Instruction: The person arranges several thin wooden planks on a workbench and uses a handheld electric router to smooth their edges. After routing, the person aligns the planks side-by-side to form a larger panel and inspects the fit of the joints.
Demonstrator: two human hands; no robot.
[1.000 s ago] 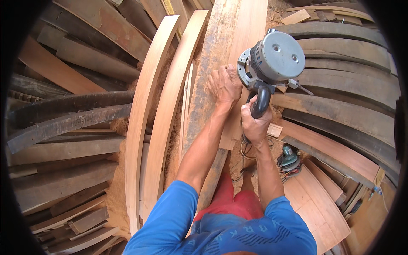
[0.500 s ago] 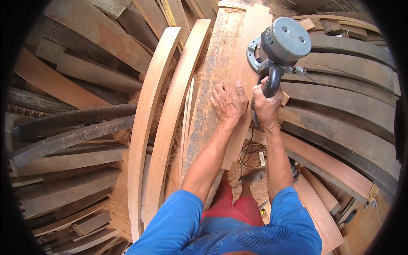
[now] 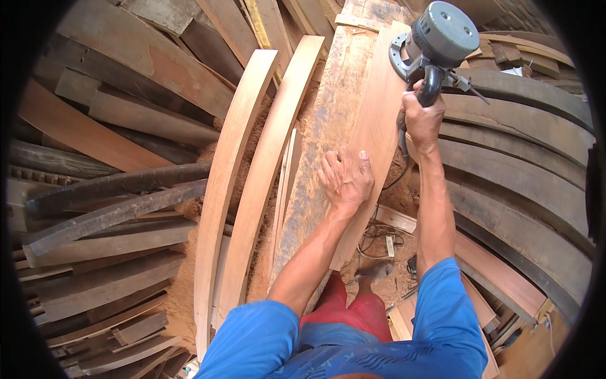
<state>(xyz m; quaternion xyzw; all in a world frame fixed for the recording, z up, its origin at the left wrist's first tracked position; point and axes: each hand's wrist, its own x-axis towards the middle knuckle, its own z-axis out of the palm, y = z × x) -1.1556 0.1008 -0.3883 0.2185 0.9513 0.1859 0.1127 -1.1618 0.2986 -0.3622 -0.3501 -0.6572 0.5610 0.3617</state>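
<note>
My right hand [image 3: 424, 120] is wrapped round the black handle of a grey electric router [image 3: 445, 35]. The router's round base overlaps the right edge of a long, smooth, light-brown board [image 3: 377, 123] near its far end. That board lies on a worn, stained wooden bench [image 3: 333, 85]. Lower down, my left hand [image 3: 345, 179] rests palm down at the board's left edge, thumb apart from the slightly bent fingers, with no tool in it. The router's cord drops from the handle along the board's right side. Its bit is hidden.
Two curved light wood pieces [image 3: 237, 136] stand left of the bench, amid sawdust [image 3: 182, 271]. Stacked dark planks [image 3: 120, 284] fill the far left. Curved grey timbers [image 3: 517, 136] lie along the right. Tangled cables [image 3: 372, 243] lie on the floor below the bench.
My right hand has pushed the router farther away along the board and slightly right. My left hand stays against the board, a little lower in view.
</note>
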